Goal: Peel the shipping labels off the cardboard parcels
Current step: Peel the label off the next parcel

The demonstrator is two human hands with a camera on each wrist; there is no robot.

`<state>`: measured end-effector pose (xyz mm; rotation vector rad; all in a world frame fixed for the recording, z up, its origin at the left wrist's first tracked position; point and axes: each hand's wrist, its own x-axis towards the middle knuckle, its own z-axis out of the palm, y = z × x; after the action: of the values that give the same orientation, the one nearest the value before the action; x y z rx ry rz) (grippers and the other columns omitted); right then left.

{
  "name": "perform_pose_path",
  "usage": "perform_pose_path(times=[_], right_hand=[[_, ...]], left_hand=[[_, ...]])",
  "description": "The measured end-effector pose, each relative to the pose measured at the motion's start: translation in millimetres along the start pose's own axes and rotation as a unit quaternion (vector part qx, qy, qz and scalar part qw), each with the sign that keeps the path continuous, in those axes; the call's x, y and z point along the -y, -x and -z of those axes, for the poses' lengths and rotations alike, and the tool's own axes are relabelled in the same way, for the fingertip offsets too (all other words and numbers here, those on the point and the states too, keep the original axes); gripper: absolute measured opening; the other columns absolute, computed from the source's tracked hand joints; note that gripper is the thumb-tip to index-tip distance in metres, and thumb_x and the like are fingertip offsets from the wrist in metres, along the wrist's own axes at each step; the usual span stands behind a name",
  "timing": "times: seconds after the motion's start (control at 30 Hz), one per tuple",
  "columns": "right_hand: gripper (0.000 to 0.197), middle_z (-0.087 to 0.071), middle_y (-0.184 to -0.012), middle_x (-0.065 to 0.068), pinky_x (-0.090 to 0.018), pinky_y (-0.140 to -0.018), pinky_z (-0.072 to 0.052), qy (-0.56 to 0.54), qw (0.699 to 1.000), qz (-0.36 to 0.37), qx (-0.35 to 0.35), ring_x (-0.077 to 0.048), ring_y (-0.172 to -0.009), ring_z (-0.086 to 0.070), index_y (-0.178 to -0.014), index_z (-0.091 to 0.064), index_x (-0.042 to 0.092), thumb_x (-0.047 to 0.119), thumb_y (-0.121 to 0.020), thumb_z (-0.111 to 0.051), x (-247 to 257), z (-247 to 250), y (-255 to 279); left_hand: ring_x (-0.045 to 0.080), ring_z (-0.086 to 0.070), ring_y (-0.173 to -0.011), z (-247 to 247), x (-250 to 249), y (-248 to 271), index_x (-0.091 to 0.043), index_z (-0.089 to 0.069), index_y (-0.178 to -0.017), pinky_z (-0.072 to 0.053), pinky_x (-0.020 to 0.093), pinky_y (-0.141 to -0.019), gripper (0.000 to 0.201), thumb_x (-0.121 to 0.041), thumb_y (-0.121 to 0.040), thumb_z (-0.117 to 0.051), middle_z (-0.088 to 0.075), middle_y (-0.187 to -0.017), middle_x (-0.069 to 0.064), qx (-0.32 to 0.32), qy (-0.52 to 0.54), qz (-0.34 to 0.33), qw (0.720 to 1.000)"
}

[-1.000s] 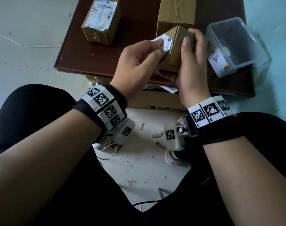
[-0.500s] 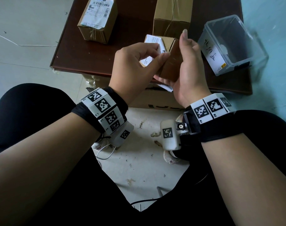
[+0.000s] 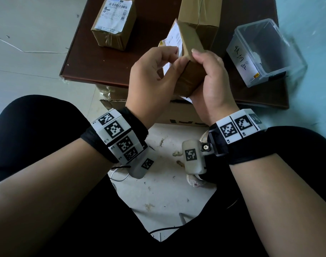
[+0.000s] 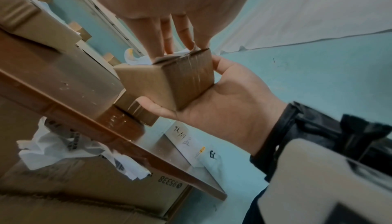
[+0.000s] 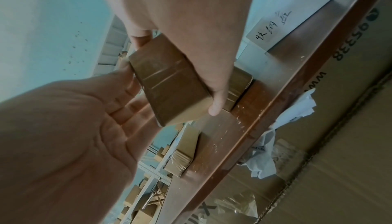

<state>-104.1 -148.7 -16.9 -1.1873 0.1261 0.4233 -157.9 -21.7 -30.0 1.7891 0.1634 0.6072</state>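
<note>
I hold a small cardboard parcel [image 3: 191, 45] [image 4: 167, 83] [image 5: 169, 85] on end above the table's near edge. My right hand [image 3: 199, 71] grips it from the right and below, thumb on its top edge. A white shipping label [image 3: 174, 38] covers its left face, with its upper left corner lifted. My left hand [image 3: 177, 56] pinches at the label's lower edge, fingers on the label face and thumb at the box corner. In the left wrist view my fingertips [image 4: 169, 48] meet the crumpled label at the box edge.
On the brown table [image 3: 102, 58] stand a second parcel [image 3: 114, 34] bearing a label [image 3: 114, 14], a taller carton [image 3: 201, 13], and a clear plastic bin [image 3: 266, 52] at the right. A big carton [image 3: 180, 112] with crumpled white papers [image 4: 63, 150] sits under the table.
The small parcel has been turned so that its labelled face points left and its end points up. My left fingers slid from the label's top corner to its lower edge.
</note>
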Motion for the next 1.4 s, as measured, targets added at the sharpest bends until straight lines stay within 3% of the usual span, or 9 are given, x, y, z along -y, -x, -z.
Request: perform_pose_path(times=[0.2,0.27,0.4,0.63,0.77,0.93,1.17,1.33,1.4], right_hand=[[0.099,-0.050,-0.157,-0.036,-0.078,-0.104,-0.053,-0.033,0.999,-0.004,0.040,-0.051,-0.135,-0.065,-0.156,-0.042,-0.003,0.039,-0.077,-0.086,2,-4,4],[0.089,-0.053,-0.155,-0.036,-0.076,-0.110,-0.051,-0.042,0.998,0.005,0.051,-0.051,-0.137,-0.064,-0.154,-0.044,-0.006,0.039,-0.087,-0.082,5,-4,4],[0.057,-0.055,-0.155,-0.035,-0.074,-0.118,-0.045,-0.053,0.995,0.012,0.078,-0.050,-0.143,-0.059,-0.151,-0.053,-0.004,0.035,-0.109,-0.057,8,2,1],[0.066,-0.060,-0.154,-0.029,-0.069,-0.120,-0.046,-0.043,0.997,0.027,0.056,-0.045,-0.141,-0.062,-0.155,-0.049,-0.001,0.034,-0.102,-0.067,7,-1,2],[0.063,-0.058,-0.153,-0.033,-0.072,-0.121,-0.043,-0.044,0.996,0.042,0.062,-0.050,-0.143,-0.058,-0.152,-0.053,-0.006,0.035,-0.105,-0.063,4,3,-1],[0.064,-0.058,-0.154,-0.032,-0.067,-0.121,-0.046,-0.047,0.996,0.060,0.048,-0.047,-0.142,-0.060,-0.155,-0.049,-0.006,0.034,-0.106,-0.061,4,3,-2],[0.069,-0.058,-0.155,-0.029,-0.067,-0.120,-0.047,-0.057,0.996,0.063,0.037,-0.045,-0.143,-0.061,-0.159,-0.044,-0.001,0.036,-0.104,-0.065,5,1,-3],[0.063,-0.058,-0.155,-0.032,-0.065,-0.122,-0.045,-0.055,0.996,0.061,0.041,-0.047,-0.144,-0.058,-0.156,-0.049,-0.004,0.034,-0.107,-0.061,5,3,-3],[0.062,-0.058,-0.154,-0.032,-0.064,-0.123,-0.045,-0.057,0.996,0.059,0.044,-0.047,-0.144,-0.058,-0.155,-0.049,-0.004,0.034,-0.108,-0.060,6,3,-2]], left_hand=[[0.019,-0.071,-0.108,4,-7,0,0.012,-0.068,-0.109,-0.058,0.034,-0.091,0.020,-0.007,-0.101,-0.068,-0.072,-0.112,0.009,0.022,0.059,-0.036,0.997],[0.026,-0.071,-0.116,5,-8,0,0.011,-0.068,-0.102,-0.060,0.036,-0.094,0.016,-0.005,-0.101,-0.068,-0.071,-0.123,0.016,0.028,0.067,-0.054,0.996],[0.028,-0.069,-0.122,5,-11,-1,0.008,-0.066,-0.099,-0.060,0.029,-0.092,0.014,-0.005,-0.102,-0.067,-0.068,-0.129,0.020,0.036,0.050,-0.084,0.995],[0.026,-0.070,-0.121,3,-7,-3,0.008,-0.066,-0.098,-0.061,0.044,-0.097,0.016,-0.007,-0.102,-0.065,-0.070,-0.127,0.016,0.033,0.041,-0.076,0.996],[0.022,-0.070,-0.121,1,-9,0,0.007,-0.069,-0.101,-0.061,0.040,-0.098,0.012,-0.005,-0.101,-0.065,-0.072,-0.123,0.014,0.021,0.051,-0.054,0.997],[0.021,-0.074,-0.109,2,-10,-1,0.005,-0.070,-0.104,-0.062,0.034,-0.089,0.015,-0.009,-0.102,-0.066,-0.073,-0.121,0.011,0.029,0.058,-0.033,0.997],[0.030,-0.074,-0.093,2,-11,-2,0.009,-0.068,-0.116,-0.063,0.040,-0.082,0.021,-0.008,-0.104,-0.063,-0.074,-0.113,0.020,0.037,0.082,-0.005,0.996],[0.011,-0.067,-0.082,4,-13,-2,0.009,-0.068,-0.119,-0.056,0.025,-0.074,0.021,-0.006,-0.105,-0.061,-0.073,-0.109,0.017,0.042,0.112,0.019,0.993],[0.011,-0.066,-0.080,5,-13,-3,0.008,-0.068,-0.117,-0.055,0.026,-0.072,0.020,-0.007,-0.105,-0.061,-0.073,-0.108,0.021,0.042,0.121,0.027,0.991]])
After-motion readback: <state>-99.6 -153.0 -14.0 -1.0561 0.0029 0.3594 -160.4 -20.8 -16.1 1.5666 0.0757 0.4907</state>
